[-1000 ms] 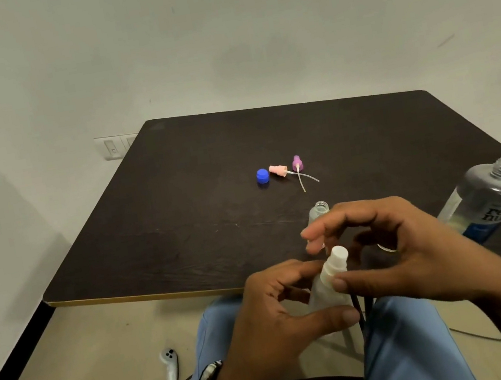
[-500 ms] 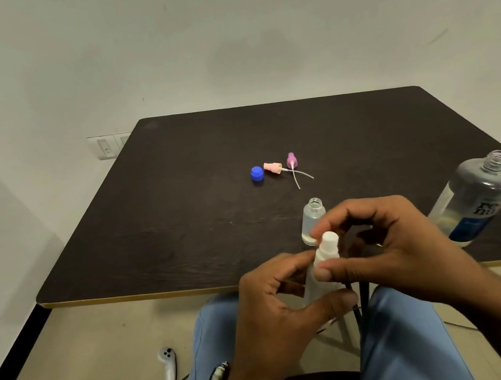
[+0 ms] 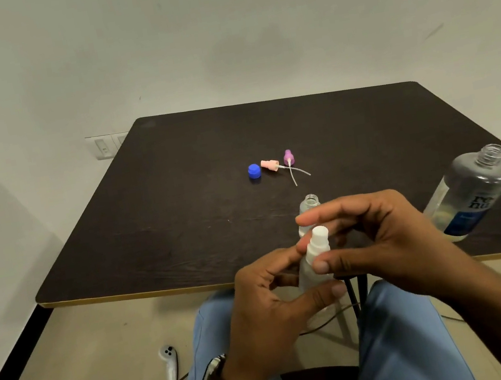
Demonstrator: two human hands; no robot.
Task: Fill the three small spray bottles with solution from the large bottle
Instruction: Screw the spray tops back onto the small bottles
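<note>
My left hand [image 3: 272,305] grips the body of a small clear spray bottle [image 3: 310,274] held in front of the table's near edge. My right hand [image 3: 379,234] pinches that bottle's white spray top [image 3: 319,239] between thumb and fingers. Behind the hands a second small bottle [image 3: 310,204] stands uncapped on the table. The large clear bottle [image 3: 471,192] with a blue label stands open at the right, partly filled. A third small bottle is not visible.
On the dark table [image 3: 213,216] lie a blue cap [image 3: 254,171], a pink spray top [image 3: 270,165] and a purple spray top [image 3: 288,157], each spray top with a thin tube. A white controller [image 3: 169,359] and a cable lie on the floor.
The hands stay on the small bottle and its white top; my right fingers have shifted slightly around the top. The view has drifted a little.
</note>
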